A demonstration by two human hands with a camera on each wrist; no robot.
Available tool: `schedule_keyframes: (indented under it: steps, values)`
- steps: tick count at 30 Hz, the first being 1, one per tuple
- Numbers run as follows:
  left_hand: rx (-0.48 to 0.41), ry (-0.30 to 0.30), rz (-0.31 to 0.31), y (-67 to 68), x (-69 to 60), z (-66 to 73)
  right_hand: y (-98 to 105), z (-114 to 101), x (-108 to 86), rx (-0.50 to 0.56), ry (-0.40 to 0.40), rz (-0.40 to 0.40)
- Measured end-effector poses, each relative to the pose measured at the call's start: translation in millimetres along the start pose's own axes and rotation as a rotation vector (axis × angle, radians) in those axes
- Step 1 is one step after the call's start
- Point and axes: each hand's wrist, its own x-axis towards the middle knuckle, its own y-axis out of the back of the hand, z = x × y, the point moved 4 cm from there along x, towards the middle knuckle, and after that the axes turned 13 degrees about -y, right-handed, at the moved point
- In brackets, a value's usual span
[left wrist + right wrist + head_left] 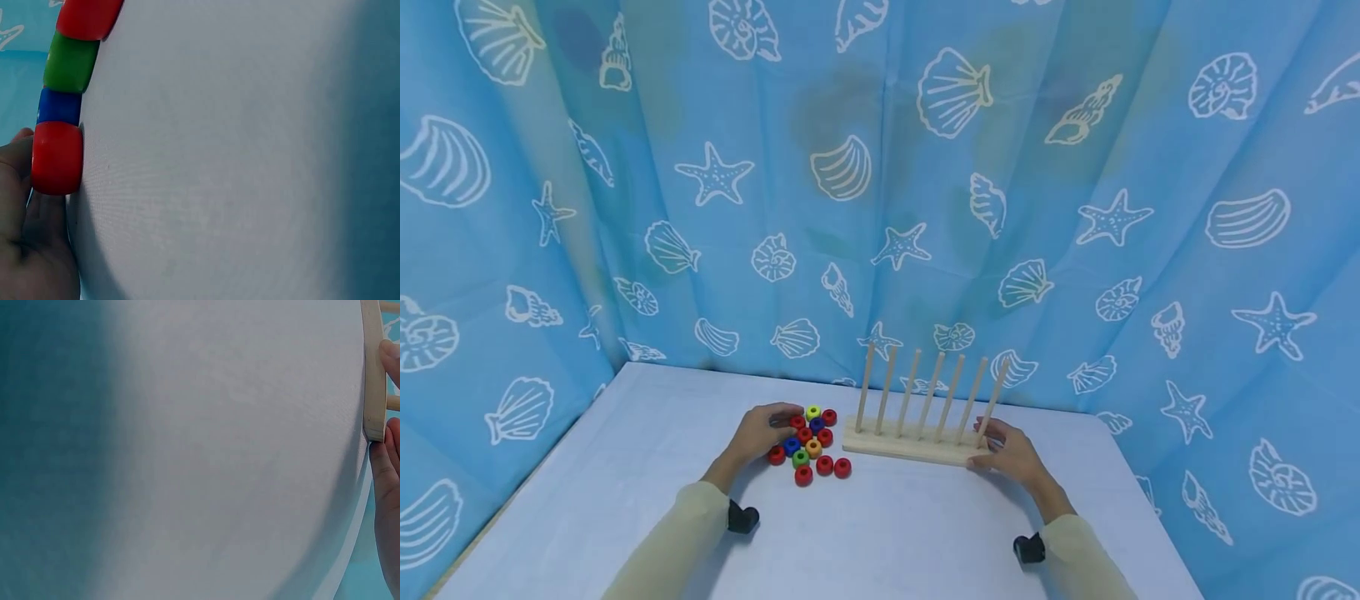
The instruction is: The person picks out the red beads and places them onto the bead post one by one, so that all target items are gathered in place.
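Note:
A loose cluster of ring-shaped beads lies on the white table, with several red beads (pixel 803 476) among blue beads (pixel 792 446), a green bead (pixel 801 458), an orange bead (pixel 813 449) and a yellow bead (pixel 813 412). My left hand (pixel 758 435) rests at the cluster's left edge, thumb and fingers spread beside the beads. In the left wrist view the thumb lies close to a red bead (pixel 57 157). To the right stands a wooden peg rack (pixel 910 450) with several upright pegs. My right hand (pixel 1017 457) grips its right end, thumb on the base.
White cloth covers the table (pixel 880 533). A blue curtain (pixel 880 208) with white shell and starfish prints hangs behind the table and along both sides. The rack stands near the table's back edge, just right of the beads.

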Motion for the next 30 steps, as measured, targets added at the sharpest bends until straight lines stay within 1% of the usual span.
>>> schedule_keyframes:
  steps: [4, 8, 13, 16, 18, 21, 25, 28, 30]
  values:
    - [-0.008, 0.007, 0.02, -0.6, -0.2, -2.5, -1, 0, 0.8, -0.006, 0.008, 0.0]
    - [-0.018, 0.006, 0.038, 0.0, -0.9, -2.2, -2, 0, 0.9, 0.002, -0.01, 0.001]
    - [-0.009, -0.006, 0.05, 2.3, -2.3, 1.5, -2, -3, -0.1, 0.0, -0.005, -0.008]
    - [0.0, -0.031, 0.057, 4.8, -1.7, 5.1, -1, -4, -1.1, -0.005, -0.003, -0.007]
    - [0.008, -0.049, 0.064, 7.4, -0.7, 8.9, 0, -4, -1.7, -0.005, -0.006, -0.005]
    - [0.011, -0.081, 0.102, 12.8, 2.1, 18.5, 1, -4, -3.1, -0.004, -0.004, -0.014]
    - [0.001, -0.135, 0.15, 17.5, 7.4, 37.6, 2, -4, -4.1, -0.004, -0.001, -0.022]
    - [-0.003, -0.13, 0.143, 14.3, 9.9, 45.1, 2, -4, -4.7, -0.012, 0.002, -0.025]
    - [-0.006, -0.109, 0.124, 9.4, 10.5, 45.3, 1, -4, -4.7, -0.016, 0.004, -0.026]
